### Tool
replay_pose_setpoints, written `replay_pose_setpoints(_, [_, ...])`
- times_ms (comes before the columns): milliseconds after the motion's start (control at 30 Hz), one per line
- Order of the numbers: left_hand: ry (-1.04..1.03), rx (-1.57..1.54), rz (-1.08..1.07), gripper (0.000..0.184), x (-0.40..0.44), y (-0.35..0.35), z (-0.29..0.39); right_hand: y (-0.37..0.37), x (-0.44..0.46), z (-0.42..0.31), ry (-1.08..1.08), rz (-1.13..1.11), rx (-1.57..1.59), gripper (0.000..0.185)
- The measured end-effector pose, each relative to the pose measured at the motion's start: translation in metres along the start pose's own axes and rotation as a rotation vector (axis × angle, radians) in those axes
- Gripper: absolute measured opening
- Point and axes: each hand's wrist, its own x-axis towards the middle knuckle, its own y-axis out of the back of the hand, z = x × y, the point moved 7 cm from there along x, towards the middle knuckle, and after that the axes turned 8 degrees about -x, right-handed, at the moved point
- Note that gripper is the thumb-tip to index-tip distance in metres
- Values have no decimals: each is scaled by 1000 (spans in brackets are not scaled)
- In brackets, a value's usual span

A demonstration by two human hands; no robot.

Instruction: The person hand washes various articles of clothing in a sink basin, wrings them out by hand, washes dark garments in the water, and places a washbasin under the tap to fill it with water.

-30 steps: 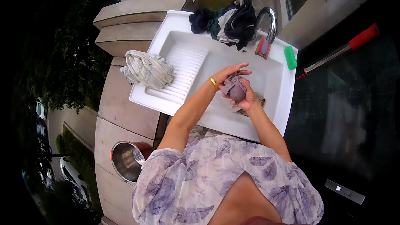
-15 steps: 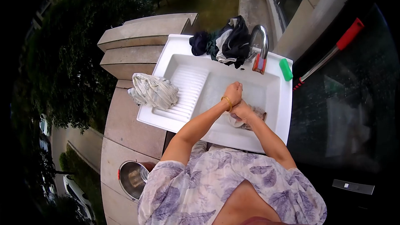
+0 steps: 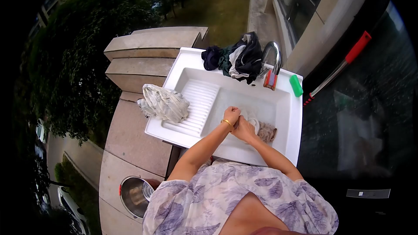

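Note:
Over the basin of the white sink (image 3: 200,142), my left hand (image 3: 231,115) is closed, a gold bangle at its wrist. Touching it from the right is my right hand (image 3: 244,129), also closed. What the two hands hold between them is hidden by the fingers. Just right of my hands, a brownish patterned cloth (image 3: 266,132) lies in the basin, with a whitish cloth beside it. The ribbed board on the left bears a bundled pale cloth (image 3: 167,104).
Dark clothes (image 3: 246,58) are heaped on the sink's back rim beside the chrome faucet (image 3: 277,56). A green object (image 3: 296,85) sits on the right rim. A metal bucket (image 3: 136,196) stands at lower left. A red-handled pole (image 3: 335,72) leans at right.
The mauve cloth seen earlier in my hands is no longer visible. Both hands have closed and come lower and slightly left in the basin. The view has tilted up.

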Motion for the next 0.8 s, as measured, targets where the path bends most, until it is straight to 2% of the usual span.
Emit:
replay_pose_setpoints(100, [191,88,-275,44,-34,15,34,7,7,-16,131,54,43,57])
replay_pose_setpoints(200, [211,34,-376,42,-51,49,37,-2,9,-34,313,58,45,64])
replay_pose_setpoints(267, [84,-29,-394,37,-52,74,38,-14,13,-47,401,24,35,68])
replay_pose_setpoints(333, [-64,69,-323,34,-55,101,42,-13,10,-67,426,-39,75,72])
replay_pose_setpoints(433, [-224,143,-185,35,-73,140,66,-20,12,-82,529,60,113,77])
replay_pose_setpoints(500, [-350,244,-110,34,-88,169,91,-25,15,-88,536,-28,127,75])
replay_pose_setpoints(633, [-335,199,-98,27,-103,232,115,-42,32,-64,506,-67,129,66])
replay_pose_setpoints(667, [-297,203,-109,26,-105,248,116,-40,34,-55,522,4,140,53])
replay_pose_setpoints(700, [-271,179,-88,23,-104,265,112,-39,37,-44,448,-5,156,49])
replay_pose_setpoints(767, [-631,432,50,22,-96,303,108,-28,43,-17,276,-14,184,41])
replay_pose_setpoints(800, [-454,451,164,24,-87,325,90,-14,43,0,154,65,214,35])
